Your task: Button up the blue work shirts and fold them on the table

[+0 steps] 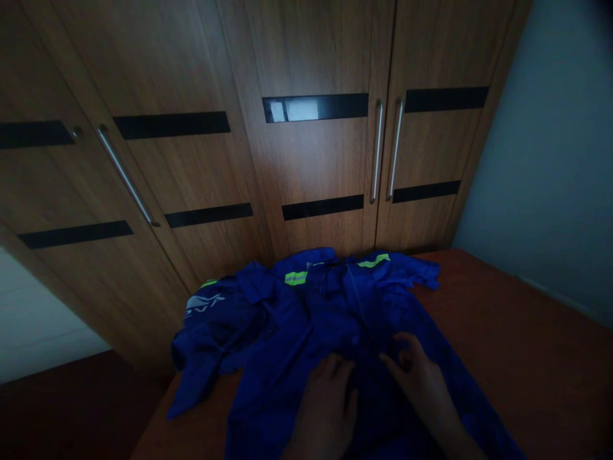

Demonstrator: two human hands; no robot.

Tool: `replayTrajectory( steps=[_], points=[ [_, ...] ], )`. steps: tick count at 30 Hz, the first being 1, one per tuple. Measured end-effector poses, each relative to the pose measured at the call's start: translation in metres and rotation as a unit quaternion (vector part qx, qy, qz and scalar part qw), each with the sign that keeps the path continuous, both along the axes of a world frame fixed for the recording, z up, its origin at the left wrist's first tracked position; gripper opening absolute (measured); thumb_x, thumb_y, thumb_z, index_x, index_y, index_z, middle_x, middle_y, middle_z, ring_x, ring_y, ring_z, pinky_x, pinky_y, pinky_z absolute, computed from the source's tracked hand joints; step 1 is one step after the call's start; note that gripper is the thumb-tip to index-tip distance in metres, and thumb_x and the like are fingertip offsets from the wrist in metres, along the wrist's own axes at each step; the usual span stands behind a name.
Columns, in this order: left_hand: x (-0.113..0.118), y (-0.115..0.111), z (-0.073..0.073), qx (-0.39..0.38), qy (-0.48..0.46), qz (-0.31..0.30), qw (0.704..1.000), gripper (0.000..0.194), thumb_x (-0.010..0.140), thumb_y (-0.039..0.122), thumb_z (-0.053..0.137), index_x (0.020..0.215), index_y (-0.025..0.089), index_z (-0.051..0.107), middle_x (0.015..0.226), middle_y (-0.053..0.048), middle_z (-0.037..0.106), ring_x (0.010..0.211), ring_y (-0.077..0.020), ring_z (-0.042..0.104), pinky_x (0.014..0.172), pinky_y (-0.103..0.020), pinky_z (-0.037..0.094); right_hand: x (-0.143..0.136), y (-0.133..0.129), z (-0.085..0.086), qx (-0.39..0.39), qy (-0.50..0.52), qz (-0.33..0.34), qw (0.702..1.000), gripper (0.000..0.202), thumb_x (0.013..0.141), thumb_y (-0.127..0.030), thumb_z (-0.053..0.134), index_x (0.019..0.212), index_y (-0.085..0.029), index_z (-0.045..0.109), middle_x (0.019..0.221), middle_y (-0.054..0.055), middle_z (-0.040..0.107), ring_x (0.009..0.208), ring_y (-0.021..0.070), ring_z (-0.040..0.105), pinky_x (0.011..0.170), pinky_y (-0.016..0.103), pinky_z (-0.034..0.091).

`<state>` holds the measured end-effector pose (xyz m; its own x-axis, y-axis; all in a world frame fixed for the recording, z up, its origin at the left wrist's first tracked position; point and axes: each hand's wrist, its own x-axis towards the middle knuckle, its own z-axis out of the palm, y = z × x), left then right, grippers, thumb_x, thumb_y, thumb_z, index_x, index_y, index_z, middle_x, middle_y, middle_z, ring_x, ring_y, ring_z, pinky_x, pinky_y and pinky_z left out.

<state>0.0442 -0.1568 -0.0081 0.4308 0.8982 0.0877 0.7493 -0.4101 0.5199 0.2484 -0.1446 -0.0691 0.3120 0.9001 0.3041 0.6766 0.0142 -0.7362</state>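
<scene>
A blue work garment (287, 358) with yellow-green reflective strips lies spread out on a reddish-brown surface. Its front runs down toward me, and a small round button shows near the middle. My left hand (325, 399) rests over the front, fingers bent down toward the cloth and thumb apart from them. To its right, my right hand (421, 377) hovers at or on the cloth, thumb and forefinger curved with a gap between them. Dim light hides whether either hand touches a fold. At the left, a darker blue bundled part (215, 326) carries pale lettering.
Behind the garment stands a wooden wardrobe (306, 153) with dark inlaid bands and long metal handles (377, 153). The reddish-brown surface (517, 358) extends right to a pale blue-grey wall (550, 191). Dark floor (71, 409) shows at the lower left.
</scene>
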Motion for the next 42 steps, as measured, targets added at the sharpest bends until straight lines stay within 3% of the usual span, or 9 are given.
replayTrajectory(
  steps=[4, 8, 15, 21, 27, 32, 34, 38, 42],
  points=[
    [-0.005, 0.008, -0.022, 0.05, 0.074, 0.002, 0.996, 0.05, 0.087, 0.022, 0.043, 0.137, 0.021, 0.045, 0.148, -0.01, 0.037, 0.136, -0.0285, 0.033, 0.111, -0.048, 0.028, -0.002, 0.009, 0.005, -0.022, -0.005, 0.05, 0.999, 0.03, 0.083, -0.046, 0.054, 0.094, -0.021, 0.066, 0.064, 0.0, 0.066, 0.053, 0.0171, 0.062, 0.053, 0.027, 0.045],
    [-0.016, 0.021, -0.028, 0.07, 0.11, -0.01, 0.991, 0.051, 0.09, 0.027, 0.04, 0.141, 0.02, 0.039, 0.152, -0.01, 0.03, 0.139, -0.0279, 0.026, 0.113, -0.049, 0.024, -0.011, 0.028, 0.014, -0.022, -0.004, 0.078, 0.997, 0.034, 0.086, -0.047, 0.048, 0.092, -0.021, 0.07, 0.076, 0.004, 0.072, 0.065, 0.0196, 0.067, 0.061, 0.029, 0.047],
    [-0.022, 0.04, -0.02, 0.089, 0.131, 0.018, 0.987, 0.055, 0.085, 0.018, 0.042, 0.14, 0.015, 0.04, 0.148, -0.012, 0.037, 0.135, -0.0269, 0.033, 0.112, -0.044, 0.025, -0.021, 0.048, 0.024, -0.052, -0.099, 0.118, 0.987, 0.021, 0.085, -0.037, 0.054, 0.077, -0.021, 0.065, 0.072, 0.003, 0.066, 0.069, 0.0179, 0.063, 0.064, 0.027, 0.045],
    [-0.004, 0.052, -0.01, 0.082, 0.092, 0.042, 0.992, 0.055, 0.081, 0.004, 0.036, 0.134, 0.011, 0.046, 0.134, -0.012, 0.052, 0.122, -0.0212, 0.048, 0.107, -0.031, 0.032, -0.02, 0.023, 0.041, 0.086, -0.274, 0.038, 0.957, 0.015, 0.079, -0.014, 0.056, 0.073, -0.022, 0.067, 0.097, 0.012, 0.06, 0.093, 0.0278, 0.053, 0.079, 0.04, 0.045],
    [0.023, 0.073, -0.001, 0.052, 0.054, 0.075, 0.994, 0.039, 0.088, 0.012, 0.038, 0.125, 0.011, 0.052, 0.119, -0.013, 0.062, 0.108, -0.021, 0.059, 0.094, -0.029, 0.042, -0.029, 0.026, 0.038, 0.113, -0.239, 0.07, 0.962, 0.021, 0.08, -0.012, 0.051, 0.082, -0.023, 0.069, 0.091, 0.009, 0.059, 0.087, 0.0249, 0.053, 0.078, 0.038, 0.046],
    [0.03, 0.089, -0.011, 0.045, 0.059, 0.095, 0.993, 0.022, 0.084, 0.019, 0.053, 0.105, 0.018, 0.058, 0.105, -0.008, 0.066, 0.094, -0.0197, 0.064, 0.081, -0.027, 0.045, -0.023, 0.037, 0.021, -0.047, -0.128, 0.077, 0.988, 0.025, 0.079, -0.012, 0.048, 0.089, -0.02, 0.069, 0.081, 0.005, 0.065, 0.078, 0.0187, 0.06, 0.074, 0.029, 0.045],
    [0.031, 0.093, -0.016, 0.042, 0.063, 0.115, 0.991, 0.017, 0.084, 0.02, 0.054, 0.101, 0.018, 0.057, 0.099, -0.008, 0.067, 0.087, -0.0201, 0.065, 0.076, -0.028, 0.045, -0.018, 0.039, 0.022, -0.142, -0.1, 0.062, 0.983, 0.022, 0.084, -0.025, 0.048, 0.079, -0.021, 0.069, 0.075, 0.005, 0.067, 0.073, 0.0178, 0.063, 0.069, 0.027, 0.043],
    [0.031, 0.096, -0.02, 0.05, 0.056, 0.121, 0.99, 0.009, 0.085, 0.019, 0.053, 0.094, 0.019, 0.056, 0.096, -0.007, 0.066, 0.085, -0.0199, 0.064, 0.074, -0.028, 0.044, -0.01, 0.046, 0.037, -0.235, -0.09, 0.041, 0.967, 0.053, 0.088, -0.059, 0.035, 0.072, -0.022, 0.069, 0.078, 0.011, 0.071, 0.079, 0.0244, 0.067, 0.065, 0.03, 0.042],
    [0.025, 0.095, -0.016, 0.064, 0.036, 0.105, 0.992, 0.005, 0.087, 0.019, 0.05, 0.088, 0.02, 0.055, 0.092, -0.005, 0.065, 0.084, -0.0177, 0.063, 0.074, -0.026, 0.042, -0.01, 0.056, 0.049, -0.259, -0.152, 0.005, 0.954, 0.036, 0.086, -0.046, 0.044, 0.074, -0.023, 0.068, 0.086, 0.013, 0.071, 0.082, 0.0296, 0.067, 0.063, 0.035, 0.043]
  ],
)
